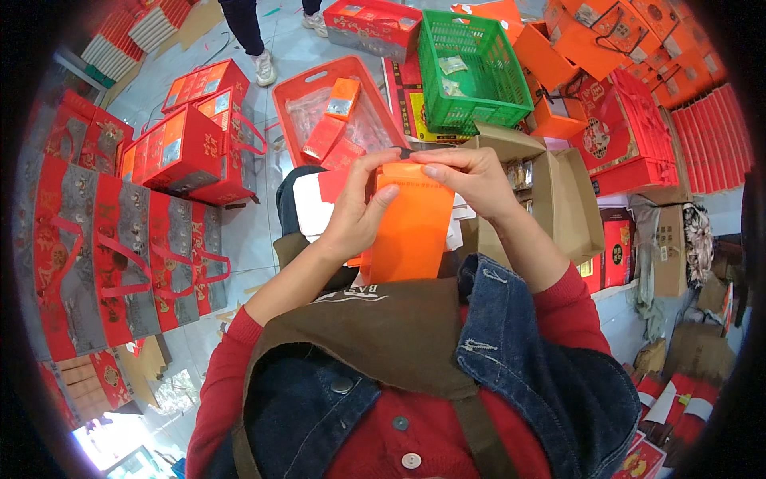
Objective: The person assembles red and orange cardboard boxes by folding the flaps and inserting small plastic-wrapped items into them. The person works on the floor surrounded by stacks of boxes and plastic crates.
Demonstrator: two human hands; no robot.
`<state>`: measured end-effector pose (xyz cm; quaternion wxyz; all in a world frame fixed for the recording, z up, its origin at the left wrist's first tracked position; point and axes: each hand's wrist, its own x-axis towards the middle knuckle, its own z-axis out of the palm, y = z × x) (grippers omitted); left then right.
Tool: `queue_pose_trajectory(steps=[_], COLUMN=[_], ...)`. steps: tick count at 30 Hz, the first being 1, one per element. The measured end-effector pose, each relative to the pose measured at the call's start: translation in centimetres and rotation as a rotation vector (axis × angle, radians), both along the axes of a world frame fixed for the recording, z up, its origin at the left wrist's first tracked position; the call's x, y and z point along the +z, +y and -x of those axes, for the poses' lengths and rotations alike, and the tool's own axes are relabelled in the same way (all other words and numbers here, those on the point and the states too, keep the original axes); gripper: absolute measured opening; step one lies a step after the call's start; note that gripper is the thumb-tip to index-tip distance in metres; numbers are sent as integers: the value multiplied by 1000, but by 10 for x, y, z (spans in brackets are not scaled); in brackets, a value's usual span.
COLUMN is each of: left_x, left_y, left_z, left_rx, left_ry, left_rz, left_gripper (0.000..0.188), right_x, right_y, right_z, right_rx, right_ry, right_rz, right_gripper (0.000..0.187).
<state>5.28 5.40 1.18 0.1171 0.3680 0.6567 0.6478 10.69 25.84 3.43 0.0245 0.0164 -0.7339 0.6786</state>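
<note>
An upright-looking orange cardboard box (413,231) lies in front of my chest, its far end toward the middle of the picture. My left hand (357,209) grips the far left corner, thumb on the face and fingers curled over the edge. On the opposite corner my right hand (472,180) pinches the folded end, thumb on top. Both hands' fingertips meet near a small dark piece behind that end, too small to name. White and red card pieces (309,203) rest beside the box on the left, partly under my left hand.
Ahead stands a red plastic crate (281,104) with small boxes and clear wrapping. A green basket (431,36) holds a few packets. An open brown carton (576,195) is close on my right. Red gift boxes (177,152) stand left; another person's shoe (264,69) is beyond.
</note>
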Motion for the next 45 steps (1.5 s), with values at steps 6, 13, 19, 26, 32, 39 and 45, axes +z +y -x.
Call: queue_pose_trajectory(steps=[6,13,19,26,32,39,45], left_x=[-7,-4,1,-11,-8,-8,-12], left_y=[2,12,24,51,52,59,65], left_z=[-4,-11,-23,-35,-37,-38,-31], left_rx=[7,-54,-93,-45,-103,-64,-11], left_ry=[-45,-44,26,144,-23,111,16], left_rz=[-5,-13,-40,-27,-66,14,31], left_gripper=[35,36,38,28,20,21,19], right_x=[2,-6,17,3,-8,-13,-39], right_y=[-17,-8,17,10,36,18,17], right_z=[-10,-22,-19,-51,-82,-80,-66], right_rx=[-168,-169,-7,-115,-305,-475,-588], right_ry=[51,35,32,102,87,17,54], right_rz=[-150,65,-213,73,141,259,220], right_gripper=[21,21,15,6,8,5,8])
